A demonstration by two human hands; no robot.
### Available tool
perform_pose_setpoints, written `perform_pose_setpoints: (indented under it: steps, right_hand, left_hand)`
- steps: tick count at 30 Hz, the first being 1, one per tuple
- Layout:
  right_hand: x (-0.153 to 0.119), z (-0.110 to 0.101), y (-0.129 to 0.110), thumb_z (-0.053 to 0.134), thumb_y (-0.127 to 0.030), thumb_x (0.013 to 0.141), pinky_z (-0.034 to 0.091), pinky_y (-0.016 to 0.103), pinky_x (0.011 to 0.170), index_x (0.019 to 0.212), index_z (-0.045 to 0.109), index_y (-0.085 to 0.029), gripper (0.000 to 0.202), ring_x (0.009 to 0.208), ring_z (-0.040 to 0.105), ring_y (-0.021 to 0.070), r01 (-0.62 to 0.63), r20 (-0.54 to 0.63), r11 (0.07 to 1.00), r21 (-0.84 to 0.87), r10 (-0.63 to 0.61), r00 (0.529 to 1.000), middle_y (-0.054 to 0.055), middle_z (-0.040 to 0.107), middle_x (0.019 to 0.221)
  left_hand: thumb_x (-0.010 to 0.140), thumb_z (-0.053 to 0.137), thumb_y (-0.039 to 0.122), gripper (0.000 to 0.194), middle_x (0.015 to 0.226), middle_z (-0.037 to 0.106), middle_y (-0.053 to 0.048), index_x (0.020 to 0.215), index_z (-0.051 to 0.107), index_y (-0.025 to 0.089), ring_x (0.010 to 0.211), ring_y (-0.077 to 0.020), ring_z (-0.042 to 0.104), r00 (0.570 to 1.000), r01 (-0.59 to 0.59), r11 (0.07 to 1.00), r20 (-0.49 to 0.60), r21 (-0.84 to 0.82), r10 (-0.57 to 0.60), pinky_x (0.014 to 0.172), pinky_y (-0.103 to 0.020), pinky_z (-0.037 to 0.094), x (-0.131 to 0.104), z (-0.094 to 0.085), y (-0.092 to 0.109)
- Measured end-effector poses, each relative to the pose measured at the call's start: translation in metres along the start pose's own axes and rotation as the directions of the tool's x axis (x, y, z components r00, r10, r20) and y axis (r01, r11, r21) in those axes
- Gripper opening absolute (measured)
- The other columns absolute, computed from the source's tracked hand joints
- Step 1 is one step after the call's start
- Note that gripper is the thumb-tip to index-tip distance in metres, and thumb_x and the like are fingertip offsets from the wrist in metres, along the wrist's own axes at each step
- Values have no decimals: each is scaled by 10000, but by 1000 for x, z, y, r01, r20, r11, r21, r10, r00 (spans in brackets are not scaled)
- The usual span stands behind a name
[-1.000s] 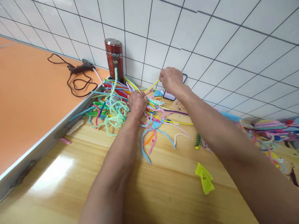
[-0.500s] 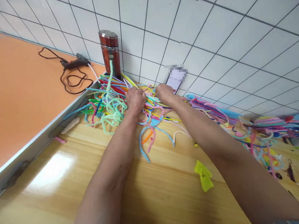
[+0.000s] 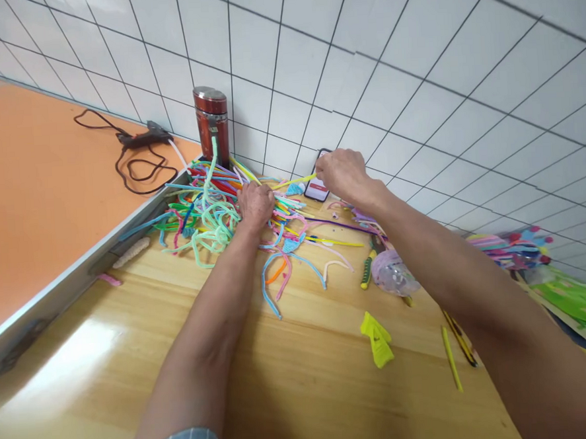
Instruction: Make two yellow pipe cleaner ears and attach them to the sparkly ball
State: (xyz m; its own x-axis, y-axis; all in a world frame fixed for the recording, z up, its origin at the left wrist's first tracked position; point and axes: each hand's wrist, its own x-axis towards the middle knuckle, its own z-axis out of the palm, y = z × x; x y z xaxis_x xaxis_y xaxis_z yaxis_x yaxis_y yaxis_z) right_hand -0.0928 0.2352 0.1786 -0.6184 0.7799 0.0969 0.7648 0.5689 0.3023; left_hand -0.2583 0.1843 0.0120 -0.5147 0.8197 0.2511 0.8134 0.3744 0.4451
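Note:
A tangled heap of coloured pipe cleaners (image 3: 218,217) lies against the tiled wall. My left hand (image 3: 256,205) is closed over its right part, fingers curled round several strands and their tips hidden. Farther right, my right hand (image 3: 342,173) is raised in front of the wall, pinching the end of a yellow pipe cleaner (image 3: 298,180). That strand stretches leftward to the heap beside my left hand. Behind my right hand is a phone (image 3: 316,190), partly covered. A blue knitted-looking piece (image 3: 291,245) with pipe-cleaner strands lies in front of the heap.
A red thermos (image 3: 212,128) stands behind the heap. On the orange surface at left sits a black glue gun (image 3: 146,134) with its cord. A yellow folded piece (image 3: 377,340), a green-handled tool (image 3: 366,271) and a clear round package (image 3: 394,273) lie to the right.
My right hand has moved right and up from the heap, drawing out the yellow pipe cleaner. My left hand stays on the heap. The view has shifted, and the pipe cleaners at right look different.

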Motion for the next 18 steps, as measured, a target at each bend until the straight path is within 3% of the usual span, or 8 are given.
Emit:
perform_pose_setpoints:
  steps: [6, 10, 13, 15, 18]
  right_hand:
    - [-22, -32, 49, 567, -223, 1062, 549, 458, 889, 1125, 855, -188, 297, 1138, 757, 345, -132, -132, 991, -9, 130, 983, 145, 840, 1115]
    - [-40, -48, 97, 451, -437, 1131, 503, 469, 835, 1041, 881, -195, 502, 1054, 768, 295, -156, -299, 983, 96, 177, 938, 127, 853, 1016]
    - [-48, -36, 115, 628, -383, 1035, 560, 489, 877, 989, 882, -224, 302, 964, 760, 302, -45, -416, 965, 257, 153, 896, 103, 857, 972]
    - [-51, -19, 112, 688, -269, 972, 577, 516, 968, 974, 867, -217, 187, 1041, 752, 328, 13, -441, 950, 311, 132, 888, 106, 852, 1066]
    - [-56, 9, 98, 658, -213, 967, 566, 560, 1043, 944, 839, -207, 182, 1177, 707, 366, 46, -462, 950, 309, 108, 880, 131, 803, 1179]
  left_hand:
    - [999, 443, 224, 451, 1238, 766, -209, 1173, 855, 169, 1240, -374, 662, 998, -15, 995, -59, -100, 9, 1072, -474, 470, 3, 3, -5]
    - [976, 453, 184, 467, 1237, 789, -175, 1249, 830, 154, 1216, -313, 695, 994, -76, 981, -94, -178, 60, 1104, -406, 493, 9, 4, -8]
    - [964, 444, 143, 529, 1349, 754, -185, 1391, 755, 109, 1296, -293, 671, 987, -121, 964, -133, -238, 92, 1171, -391, 478, 15, 7, -10]
    - [950, 451, 121, 566, 1379, 727, -202, 1453, 708, 92, 1332, -307, 651, 984, -140, 954, -148, -265, 103, 1203, -414, 468, 18, 8, -10]
    - [930, 485, 107, 610, 1371, 700, -225, 1514, 658, 85, 1342, -344, 631, 979, -146, 944, -181, -296, 94, 1215, -460, 462, 18, 7, -9]
